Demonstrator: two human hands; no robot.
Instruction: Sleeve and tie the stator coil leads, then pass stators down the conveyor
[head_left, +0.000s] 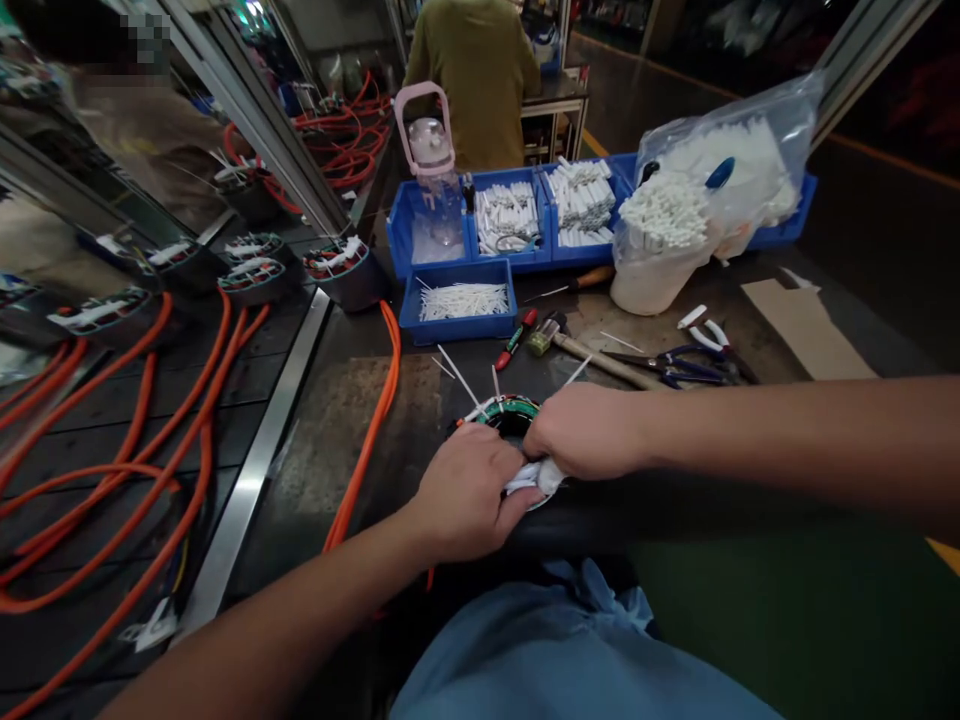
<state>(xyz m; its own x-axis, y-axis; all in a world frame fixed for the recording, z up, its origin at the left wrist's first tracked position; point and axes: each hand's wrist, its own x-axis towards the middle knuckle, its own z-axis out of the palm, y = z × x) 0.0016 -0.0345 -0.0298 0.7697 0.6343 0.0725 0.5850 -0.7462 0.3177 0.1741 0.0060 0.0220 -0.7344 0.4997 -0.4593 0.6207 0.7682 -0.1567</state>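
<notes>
A round wound part (517,407) with green and dark strands lies on the bench near its front edge, with thin white ties sticking up from its rim. My left hand (469,490) is closed on a white sleeved bundle (526,480) at the near side of the ring. My right hand (592,432) is curled over the ring's right side, its fingers pressed on the same bundle and partly reaching into the opening. The hands nearly touch and cover much of the ring.
Blue bins (469,262) of white pieces, a pink-handled bottle (435,165) and a bagged tub (649,275) stand behind. Marker (516,340), hammer (607,362) and pliers (679,365) lie beyond my hands. Orange cables (367,440) and more wound parts (347,273) are left. Two people are nearby.
</notes>
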